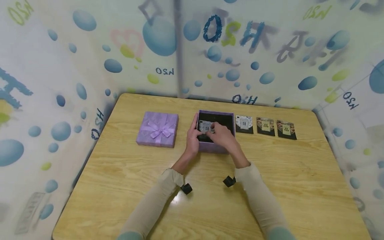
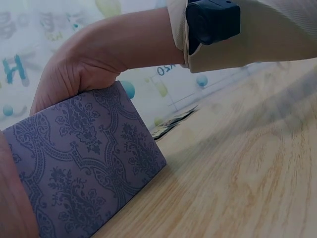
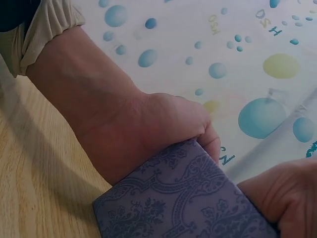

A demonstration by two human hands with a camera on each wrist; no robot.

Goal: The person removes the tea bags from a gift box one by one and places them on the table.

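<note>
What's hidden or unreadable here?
Head: fine print on the three packets outside, too small.
Head: part of the inner packet, covered by the right hand.
Left wrist: that hand's far end, behind the purple box.
Right wrist: part of the box, cropped by the bottom edge.

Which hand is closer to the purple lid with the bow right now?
The left hand. It is just to the right of the lid, at the left side of the open box; the right hand is farther right, reaching into the box.
</note>
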